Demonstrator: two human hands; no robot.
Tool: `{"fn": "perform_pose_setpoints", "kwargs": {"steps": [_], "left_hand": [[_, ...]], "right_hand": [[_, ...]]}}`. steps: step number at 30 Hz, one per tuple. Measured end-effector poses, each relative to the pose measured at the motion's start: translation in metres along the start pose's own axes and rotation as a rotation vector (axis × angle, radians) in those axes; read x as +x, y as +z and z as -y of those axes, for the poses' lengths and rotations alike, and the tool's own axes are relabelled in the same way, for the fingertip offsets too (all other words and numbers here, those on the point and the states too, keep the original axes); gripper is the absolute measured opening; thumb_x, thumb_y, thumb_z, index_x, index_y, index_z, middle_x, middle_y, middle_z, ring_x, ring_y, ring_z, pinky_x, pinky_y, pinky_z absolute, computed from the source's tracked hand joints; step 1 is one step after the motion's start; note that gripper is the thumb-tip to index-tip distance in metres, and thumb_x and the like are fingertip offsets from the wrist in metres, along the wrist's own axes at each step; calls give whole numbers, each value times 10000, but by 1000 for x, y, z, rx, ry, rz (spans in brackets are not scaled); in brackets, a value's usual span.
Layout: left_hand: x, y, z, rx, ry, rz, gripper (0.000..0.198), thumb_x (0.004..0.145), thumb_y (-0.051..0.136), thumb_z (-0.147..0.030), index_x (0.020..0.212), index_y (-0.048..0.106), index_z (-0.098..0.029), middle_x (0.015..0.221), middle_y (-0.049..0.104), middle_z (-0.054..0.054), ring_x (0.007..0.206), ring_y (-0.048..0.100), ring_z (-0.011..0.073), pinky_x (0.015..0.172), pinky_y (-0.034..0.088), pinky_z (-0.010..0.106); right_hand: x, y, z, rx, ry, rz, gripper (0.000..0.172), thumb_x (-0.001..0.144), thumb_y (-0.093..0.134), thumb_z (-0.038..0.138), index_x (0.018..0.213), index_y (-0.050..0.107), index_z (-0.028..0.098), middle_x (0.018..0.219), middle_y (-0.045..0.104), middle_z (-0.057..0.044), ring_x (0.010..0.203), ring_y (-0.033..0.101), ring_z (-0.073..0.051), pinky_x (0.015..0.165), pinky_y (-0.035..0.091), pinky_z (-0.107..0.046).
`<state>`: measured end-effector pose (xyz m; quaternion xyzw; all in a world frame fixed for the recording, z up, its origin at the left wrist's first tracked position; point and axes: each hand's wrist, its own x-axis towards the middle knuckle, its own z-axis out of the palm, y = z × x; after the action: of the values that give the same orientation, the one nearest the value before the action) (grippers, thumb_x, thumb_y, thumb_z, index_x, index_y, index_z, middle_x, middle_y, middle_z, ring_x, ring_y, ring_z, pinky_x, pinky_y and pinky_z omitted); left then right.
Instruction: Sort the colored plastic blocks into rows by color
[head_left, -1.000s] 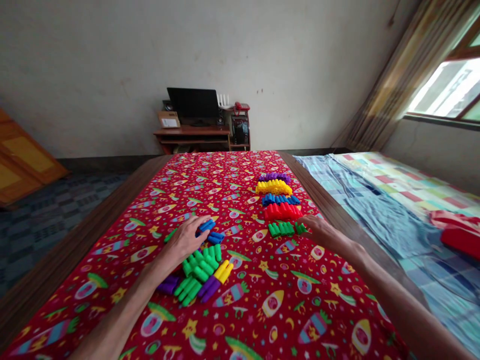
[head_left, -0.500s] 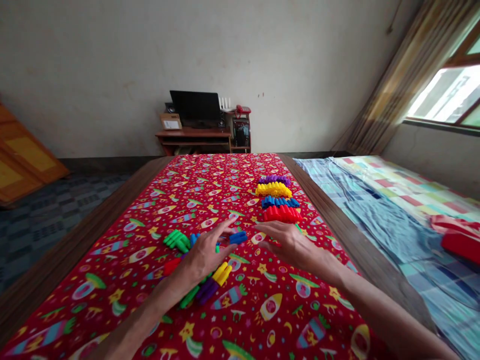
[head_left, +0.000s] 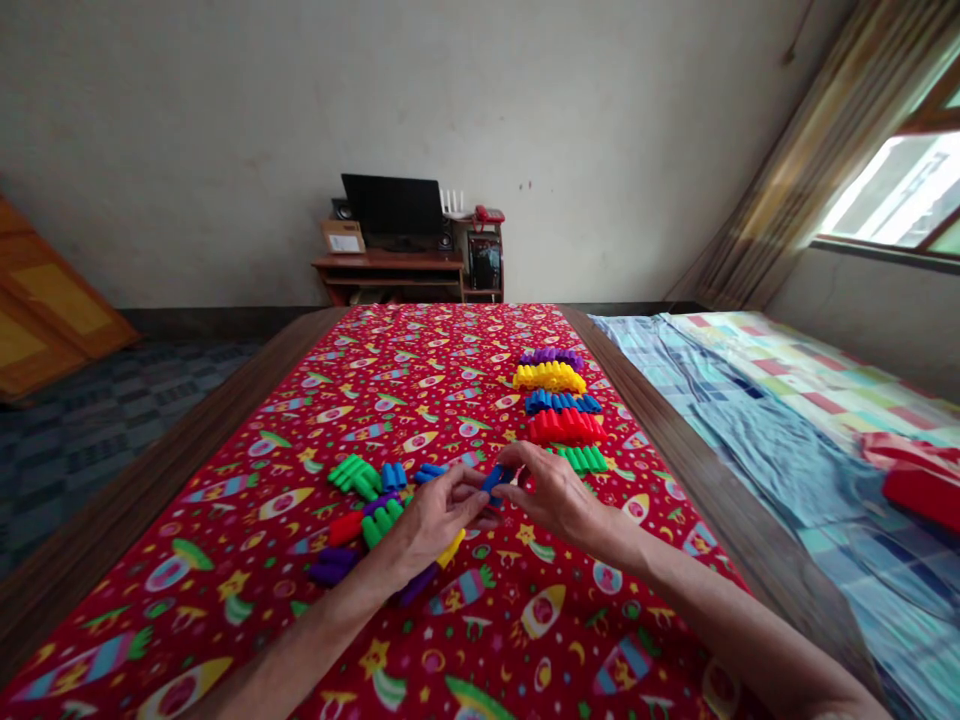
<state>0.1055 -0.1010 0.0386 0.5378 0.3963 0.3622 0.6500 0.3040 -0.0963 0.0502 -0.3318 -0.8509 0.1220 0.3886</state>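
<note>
A small blue piece (head_left: 495,482) is pinched between both hands above the red patterned cloth (head_left: 540,600). My left hand (head_left: 446,505) grips its left end, and the fingers of my right hand (head_left: 551,490) close on its right side. Around my left hand lie loose pieces: green (head_left: 354,474), blue (head_left: 394,476), red (head_left: 345,528), purple (head_left: 332,567) and yellow (head_left: 451,550). Beyond my right hand, joined strips lie in rows: green (head_left: 583,459), red (head_left: 568,426), blue (head_left: 562,402), yellow (head_left: 550,376) and purple (head_left: 551,357).
Brown table edges (head_left: 675,440) flank the cloth. A bed with checked sheets (head_left: 787,430) stands at the right, with a red item (head_left: 922,495) on it. At the back are a monitor (head_left: 394,210) on a desk (head_left: 390,262) and a red telephone (head_left: 489,214).
Both hands have come together. My right hand has moved left and closed on the blue piece, which is now tilted. The green strip and more loose pieces are uncovered.
</note>
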Motion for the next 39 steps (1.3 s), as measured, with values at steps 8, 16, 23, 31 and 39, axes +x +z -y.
{"fn": "perform_pose_setpoints", "kwargs": {"steps": [8,16,23,31,39], "left_hand": [[-11,12,-4,-86,-83,-93,498,705,784,-511,998,550,-183,769,723,15,791,730,220,774,590,335],[-9,8,-11,170,105,-38,379,816,632,-546,885,622,-174,959,731,83,804,725,217,721,591,314],[-1,-8,-7,246,202,-80,336,861,578,-506,934,590,-178,979,736,107,809,721,203,712,583,303],[1,-12,-2,329,195,-64,348,877,535,-503,938,622,-172,955,735,99,824,720,209,703,583,295],[0,-33,-29,734,341,-133,292,903,453,-380,953,696,-227,972,749,67,914,710,234,845,565,332]], "right_hand": [[-4,11,14,-202,-145,56,424,942,563,269,1327,455,130,1140,652,-186,1008,655,-261,787,576,-373],[9,-59,-43,-289,-71,-130,448,900,539,192,1345,524,146,1179,682,-152,1035,672,-232,864,553,-346],[10,-122,-165,-349,292,51,414,772,656,229,1175,693,143,945,760,-93,837,713,-248,742,545,-308],[24,-113,-197,-267,293,343,424,719,713,152,1143,725,155,1046,749,-115,917,715,-271,800,540,-313],[28,-122,-187,-208,325,275,425,790,675,197,1212,682,153,1100,731,-133,901,722,-250,770,546,-302]]}}
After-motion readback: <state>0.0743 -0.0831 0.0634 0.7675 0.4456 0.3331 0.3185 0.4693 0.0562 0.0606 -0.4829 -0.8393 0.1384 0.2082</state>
